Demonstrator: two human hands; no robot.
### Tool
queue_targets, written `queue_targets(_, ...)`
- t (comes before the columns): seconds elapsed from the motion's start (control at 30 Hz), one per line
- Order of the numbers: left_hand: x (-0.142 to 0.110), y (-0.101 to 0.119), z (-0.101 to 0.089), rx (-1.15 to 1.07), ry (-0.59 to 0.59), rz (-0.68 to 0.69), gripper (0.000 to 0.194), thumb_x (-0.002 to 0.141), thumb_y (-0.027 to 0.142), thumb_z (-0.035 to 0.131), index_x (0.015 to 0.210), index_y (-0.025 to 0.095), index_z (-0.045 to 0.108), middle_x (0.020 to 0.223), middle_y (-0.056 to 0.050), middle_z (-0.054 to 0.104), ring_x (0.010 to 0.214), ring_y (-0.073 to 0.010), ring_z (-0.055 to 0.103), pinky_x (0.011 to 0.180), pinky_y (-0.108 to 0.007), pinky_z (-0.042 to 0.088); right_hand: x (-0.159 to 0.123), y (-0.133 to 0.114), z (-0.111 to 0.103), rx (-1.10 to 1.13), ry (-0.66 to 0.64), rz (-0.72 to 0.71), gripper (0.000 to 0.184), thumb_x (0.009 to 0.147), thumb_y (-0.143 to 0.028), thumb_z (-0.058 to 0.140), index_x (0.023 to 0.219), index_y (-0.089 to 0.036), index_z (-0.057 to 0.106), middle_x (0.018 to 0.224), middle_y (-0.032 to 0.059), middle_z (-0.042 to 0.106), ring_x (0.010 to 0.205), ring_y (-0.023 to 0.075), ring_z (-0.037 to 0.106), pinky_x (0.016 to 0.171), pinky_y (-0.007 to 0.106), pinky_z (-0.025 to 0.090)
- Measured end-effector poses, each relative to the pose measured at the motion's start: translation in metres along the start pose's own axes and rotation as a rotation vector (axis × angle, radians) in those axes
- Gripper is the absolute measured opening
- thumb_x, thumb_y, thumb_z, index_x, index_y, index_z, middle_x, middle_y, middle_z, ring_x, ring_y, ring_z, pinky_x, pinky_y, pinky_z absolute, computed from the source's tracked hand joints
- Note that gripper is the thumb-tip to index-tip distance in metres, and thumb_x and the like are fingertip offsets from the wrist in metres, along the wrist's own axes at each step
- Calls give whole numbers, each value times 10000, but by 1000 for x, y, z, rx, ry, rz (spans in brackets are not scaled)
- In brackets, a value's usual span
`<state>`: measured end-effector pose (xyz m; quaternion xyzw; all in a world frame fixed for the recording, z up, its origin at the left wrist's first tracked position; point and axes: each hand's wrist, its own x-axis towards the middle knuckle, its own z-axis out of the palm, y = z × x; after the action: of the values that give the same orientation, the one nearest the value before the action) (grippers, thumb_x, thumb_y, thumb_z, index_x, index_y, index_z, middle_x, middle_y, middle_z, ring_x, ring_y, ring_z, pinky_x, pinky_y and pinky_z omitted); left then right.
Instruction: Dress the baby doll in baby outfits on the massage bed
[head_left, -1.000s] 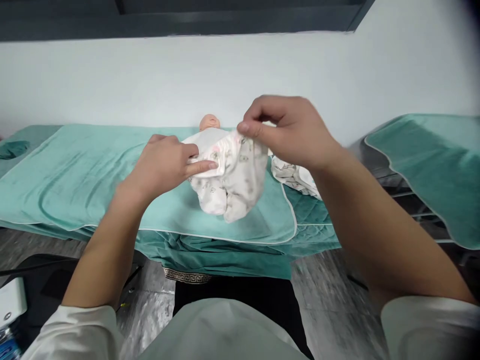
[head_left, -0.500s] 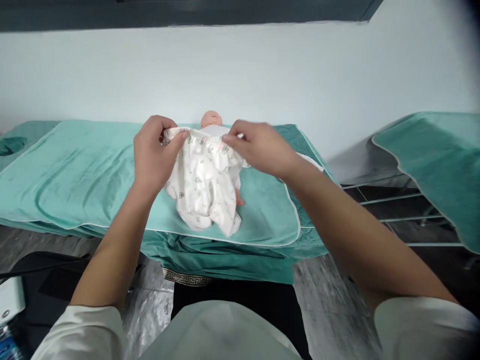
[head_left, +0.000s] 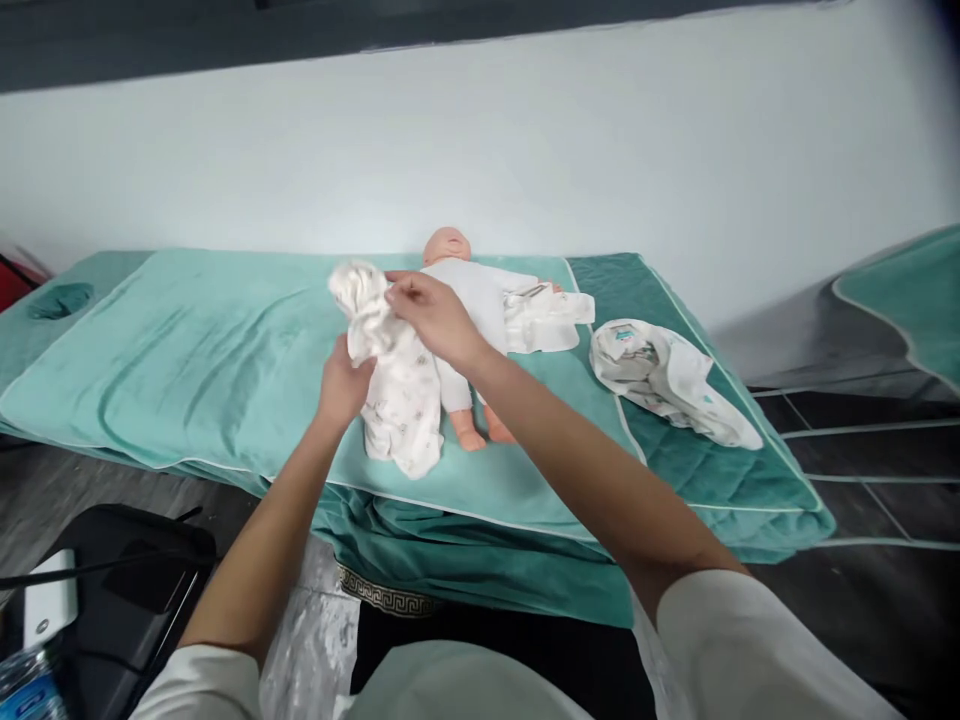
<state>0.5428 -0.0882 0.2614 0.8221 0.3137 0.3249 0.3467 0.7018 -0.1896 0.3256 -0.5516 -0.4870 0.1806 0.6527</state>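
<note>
Small white baby trousers (head_left: 403, 405) with a faint print hang over the bed in front of me, the upper part gathered into a bunch. My left hand (head_left: 346, 385) is closed on the gathered cloth from below left. At its right side my right hand (head_left: 436, 315) pinches the same cloth between thumb and fingers. Just behind and to the right lies a baby doll (head_left: 474, 292) on its back, in a white suit with bare feet. A folded white cloth piece (head_left: 551, 318) rests against the doll's arm.
Green covers (head_left: 225, 350) spread over the long bed, with a face hole (head_left: 61, 300) at its left end. A crumpled white printed garment (head_left: 667, 380) lies at the right end. A black case (head_left: 127, 560), a white device (head_left: 49, 600) and a bottle (head_left: 31, 685) are at lower left.
The trousers' waistband was stretched between both hands; now it is bunched up. My right hand has moved left towards the other, and the view has shifted, showing more of the doll and bed's right end.
</note>
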Motion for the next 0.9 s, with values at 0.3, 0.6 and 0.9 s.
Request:
queue_targets(0.3, -3, 8, 70, 137, -82, 120, 453, 986, 348, 523, 1397, 159, 553, 1459, -195, 581, 1444, -329, 485, 1245, -541, 365, 48, 122, -115, -805, 146, 191, 668, 949, -476, 584, 1473, -80, 468, 1588, 234, 416, 1522, 366, 333, 1294, 541, 232)
queue_targets(0.6, 43, 48, 137, -147, -268, -294, 672, 921, 563, 639, 1468, 211, 469, 1540, -164, 559, 1492, -316, 475, 1261, -494, 333, 127, 167, -176, -747, -59, 556, 1008, 960, -711, 454, 1653, -37, 171, 1520, 248, 530, 1430, 411, 497, 1219, 536, 362)
queue_targets(0.9, 67, 33, 62, -358, -224, -391, 624, 837, 510, 753, 1346, 192, 587, 1371, -158, 687, 1261, -325, 669, 1103, -456, 528, 155, 151, -128, -650, -114, 542, 1148, 868, -807, 544, 1658, -50, 196, 1684, 217, 277, 1560, 391, 315, 1290, 524, 293)
